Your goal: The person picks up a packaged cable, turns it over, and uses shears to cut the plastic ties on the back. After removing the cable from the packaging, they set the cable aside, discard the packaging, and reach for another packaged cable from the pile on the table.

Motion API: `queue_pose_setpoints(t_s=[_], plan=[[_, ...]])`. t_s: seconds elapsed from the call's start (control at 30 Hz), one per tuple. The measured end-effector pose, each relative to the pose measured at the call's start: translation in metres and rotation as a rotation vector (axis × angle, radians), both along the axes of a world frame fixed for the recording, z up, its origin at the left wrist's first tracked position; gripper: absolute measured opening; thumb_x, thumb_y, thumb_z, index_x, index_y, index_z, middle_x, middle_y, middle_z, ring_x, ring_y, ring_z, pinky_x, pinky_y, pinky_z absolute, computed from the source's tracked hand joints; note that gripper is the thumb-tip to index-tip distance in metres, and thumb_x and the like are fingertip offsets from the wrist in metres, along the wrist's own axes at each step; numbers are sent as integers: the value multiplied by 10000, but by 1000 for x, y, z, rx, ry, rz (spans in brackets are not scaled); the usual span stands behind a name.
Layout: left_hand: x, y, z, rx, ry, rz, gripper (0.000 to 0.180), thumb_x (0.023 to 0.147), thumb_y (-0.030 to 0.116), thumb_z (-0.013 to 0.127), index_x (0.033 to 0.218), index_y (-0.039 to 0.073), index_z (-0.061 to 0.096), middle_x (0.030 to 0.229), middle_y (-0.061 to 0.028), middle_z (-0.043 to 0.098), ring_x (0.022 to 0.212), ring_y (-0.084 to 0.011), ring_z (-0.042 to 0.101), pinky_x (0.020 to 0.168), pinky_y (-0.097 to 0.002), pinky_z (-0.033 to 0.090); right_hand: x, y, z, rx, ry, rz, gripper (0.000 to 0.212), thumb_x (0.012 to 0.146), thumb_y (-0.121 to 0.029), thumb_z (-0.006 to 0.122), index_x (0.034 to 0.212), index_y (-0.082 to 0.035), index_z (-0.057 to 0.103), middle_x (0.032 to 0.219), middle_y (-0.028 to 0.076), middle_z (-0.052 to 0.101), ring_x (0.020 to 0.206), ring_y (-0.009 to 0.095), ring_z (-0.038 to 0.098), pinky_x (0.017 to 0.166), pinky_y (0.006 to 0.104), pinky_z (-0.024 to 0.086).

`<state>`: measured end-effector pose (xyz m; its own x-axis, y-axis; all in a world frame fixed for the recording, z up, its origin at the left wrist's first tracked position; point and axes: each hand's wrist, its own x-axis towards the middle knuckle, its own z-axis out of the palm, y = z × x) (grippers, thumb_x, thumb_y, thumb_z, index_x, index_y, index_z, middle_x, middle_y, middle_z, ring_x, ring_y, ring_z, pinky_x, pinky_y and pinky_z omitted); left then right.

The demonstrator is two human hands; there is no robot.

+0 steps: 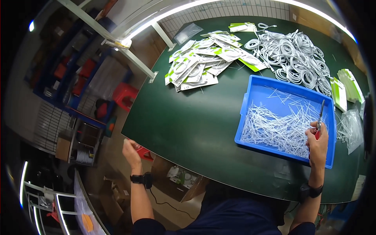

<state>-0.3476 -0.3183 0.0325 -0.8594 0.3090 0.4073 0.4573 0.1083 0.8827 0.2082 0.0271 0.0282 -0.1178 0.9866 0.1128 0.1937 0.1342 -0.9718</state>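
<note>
My right hand (318,145) is closed around the red handles of a hand tool with long, narrow metal jaws (321,111). I cannot tell whether it is pliers or scissors. The hand is over the right side of a blue plastic tray (246,98), its jaws pointing toward the far side. Many thin white plastic strips (270,127), like cable ties, lie loose in the tray. At the table's left front edge, my left hand (132,152) has its fingers curled together; what they hold, if anything, is hidden.
On the green table (188,121), white-and-green cards with coiled cables (199,62) are heaped at the far left. Behind the tray lies a pile of grey-white cables (293,55). Green-white cards (348,86) and a clear plastic bag (351,131) lie right. A metal post (135,62) stands left.
</note>
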Motion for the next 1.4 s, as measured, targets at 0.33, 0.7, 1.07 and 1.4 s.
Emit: queue_pose_setpoints(t_s=[0.33,0.7,1.07,1.4], plan=[[-14,304,37,-336,526,-249,301,924,206,716,1150,28,628,993,-144,673,881,-292,651,826,-405,533,1,-18,25,80,-282,40,336,913,-81,653,1235,1,603,817,12,559,654,80,516,586,235,416],[-46,391,-11,-700,819,-205,485,946,285,660,1326,4,556,1272,-253,643,1137,-471,614,962,-542,488,18,-13,21,-326,100,273,521,1015,-264,595,1454,3,504,964,58,616,824,133,568,737,282,471],[92,354,42,149,-193,-692,387,1079,242,539,1293,-80,517,1191,-196,687,936,-237,752,781,-326,631,4,1,-5,-700,986,588,762,1047,-613,449,1547,-41,388,958,49,577,814,127,544,721,288,457],[294,338,10,229,-750,-1147,359,1084,227,526,1350,-12,504,1163,-137,688,935,-190,726,802,-323,618,13,-30,12,30,-14,303,626,965,-287,662,1503,-22,483,978,87,609,823,154,557,728,309,480]])
